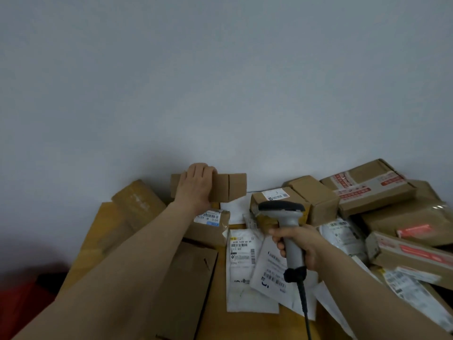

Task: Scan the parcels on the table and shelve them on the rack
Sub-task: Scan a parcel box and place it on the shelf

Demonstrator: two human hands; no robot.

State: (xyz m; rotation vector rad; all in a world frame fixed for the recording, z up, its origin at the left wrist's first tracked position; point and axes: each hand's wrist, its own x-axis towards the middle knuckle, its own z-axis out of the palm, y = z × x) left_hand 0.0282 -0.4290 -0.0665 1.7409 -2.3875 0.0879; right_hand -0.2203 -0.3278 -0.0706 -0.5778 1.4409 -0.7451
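Left hand (196,186): fingers (210,171) curl over the top far edge of a small brown box (231,187), gripping it, palm on its near face. The box stands upright by the wall (220,82), up-left of the scanner (285,212). Right hand (302,246): fingers clenched round the grey scanner handle. The scanner head faces away, with a labelled box (277,196) just behind it. White mailers (244,253) lie left of and below the scanner, and taped cartons (367,190) are heaped to its right.

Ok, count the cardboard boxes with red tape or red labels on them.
3, all on the right: the taped box at the back, the red-labelled box in front of it, the long striped box closest to the person. Others may be buried.
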